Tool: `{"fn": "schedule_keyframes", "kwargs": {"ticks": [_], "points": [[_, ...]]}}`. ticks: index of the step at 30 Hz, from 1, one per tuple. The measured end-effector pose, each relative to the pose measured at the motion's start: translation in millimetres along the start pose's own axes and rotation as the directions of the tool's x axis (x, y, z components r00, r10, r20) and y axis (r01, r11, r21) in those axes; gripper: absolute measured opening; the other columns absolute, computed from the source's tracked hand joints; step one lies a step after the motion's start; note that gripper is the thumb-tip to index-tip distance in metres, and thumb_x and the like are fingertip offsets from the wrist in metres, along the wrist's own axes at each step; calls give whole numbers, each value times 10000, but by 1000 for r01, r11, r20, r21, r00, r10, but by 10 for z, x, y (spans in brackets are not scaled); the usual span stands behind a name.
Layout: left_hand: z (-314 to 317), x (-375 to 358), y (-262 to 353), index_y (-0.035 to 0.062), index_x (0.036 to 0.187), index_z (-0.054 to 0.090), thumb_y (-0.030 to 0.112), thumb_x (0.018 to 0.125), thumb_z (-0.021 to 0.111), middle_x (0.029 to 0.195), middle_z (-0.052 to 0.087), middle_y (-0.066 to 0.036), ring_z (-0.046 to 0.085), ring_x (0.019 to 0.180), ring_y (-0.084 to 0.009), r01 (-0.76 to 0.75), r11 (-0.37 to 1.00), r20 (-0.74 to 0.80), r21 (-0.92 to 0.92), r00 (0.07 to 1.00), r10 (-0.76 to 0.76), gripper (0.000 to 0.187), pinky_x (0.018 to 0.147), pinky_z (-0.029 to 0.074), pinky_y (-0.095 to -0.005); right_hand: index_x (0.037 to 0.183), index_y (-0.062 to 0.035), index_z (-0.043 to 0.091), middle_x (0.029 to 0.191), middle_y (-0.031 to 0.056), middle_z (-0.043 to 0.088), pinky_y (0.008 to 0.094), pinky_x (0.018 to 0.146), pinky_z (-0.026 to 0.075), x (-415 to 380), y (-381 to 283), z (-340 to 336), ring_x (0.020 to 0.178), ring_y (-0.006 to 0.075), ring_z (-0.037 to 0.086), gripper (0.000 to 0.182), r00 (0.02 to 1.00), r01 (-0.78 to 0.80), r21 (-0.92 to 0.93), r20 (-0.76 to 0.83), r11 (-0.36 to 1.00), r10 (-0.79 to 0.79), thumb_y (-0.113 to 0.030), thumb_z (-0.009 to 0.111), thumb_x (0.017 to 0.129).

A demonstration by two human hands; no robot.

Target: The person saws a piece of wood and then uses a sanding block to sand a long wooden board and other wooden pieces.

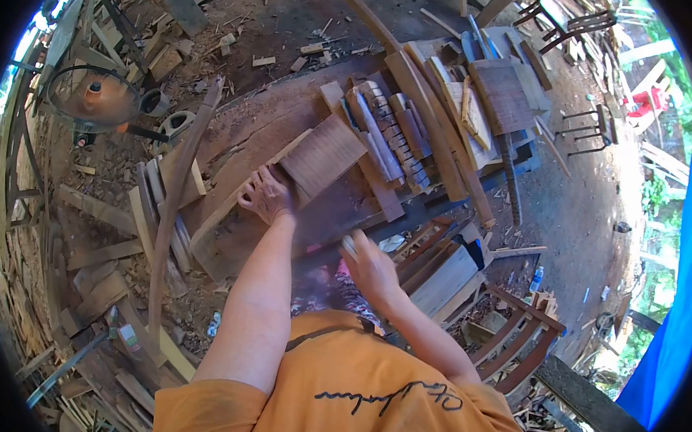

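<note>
Panel: the wide brown panel [326, 156] is flat and roughly rectangular, with fine streaks along its face; its near-left end shows a darker edge.
Panel's place: on the table [265, 122], set slantwise, just beyond the left hand and left of the stacked wood.
Board: a long, narrow board [225, 210] with a pale, sandy edge runs along the panel's left side and reaches toward the near end of the table.
Left hand: the left hand [269, 199] lies over the board at the panel's near end, fingers bent and spread; whether they grip or only press, I cannot tell.
Right hand: the right hand [372, 276] is near the table's close edge, fingers curled around a small pale piece [350, 246], mostly hidden and blurred.
Table: broad, brown and dusty, with a long crack across its bare far-left part.
Stacked wood: short, thick billets [386, 128] lie side by side to the right of the panel; long planks [426, 114] lie beyond them, and a second brown slab [502, 95] rests farther right.
Floor: offcuts cover much of it; a round fan [94, 97] stands at left, a slatted frame [521, 339] at right.
Shirt: orange shirt [352, 388], dark lettering.
</note>
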State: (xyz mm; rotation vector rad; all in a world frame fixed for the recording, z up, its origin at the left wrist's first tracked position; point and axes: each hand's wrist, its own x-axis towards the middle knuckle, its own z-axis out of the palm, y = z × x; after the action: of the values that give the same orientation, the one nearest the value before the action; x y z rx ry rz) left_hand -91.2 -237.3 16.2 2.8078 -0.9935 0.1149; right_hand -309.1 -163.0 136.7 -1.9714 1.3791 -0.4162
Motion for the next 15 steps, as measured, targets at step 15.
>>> {"fn": "schedule_keyframes", "kwargs": {"ticks": [15], "points": [[-29,-26,12,171,1058,610,310,999,402,1089,622,-44,546,1084,-275,6,1000,30,-13,1000,-5,257,1017,278,-520,1015,-54,520,873,236,635,507,664,504,-246,100,-217,818,454,628,213,995,-69,12,76,998,68,-175,655,903]]}}
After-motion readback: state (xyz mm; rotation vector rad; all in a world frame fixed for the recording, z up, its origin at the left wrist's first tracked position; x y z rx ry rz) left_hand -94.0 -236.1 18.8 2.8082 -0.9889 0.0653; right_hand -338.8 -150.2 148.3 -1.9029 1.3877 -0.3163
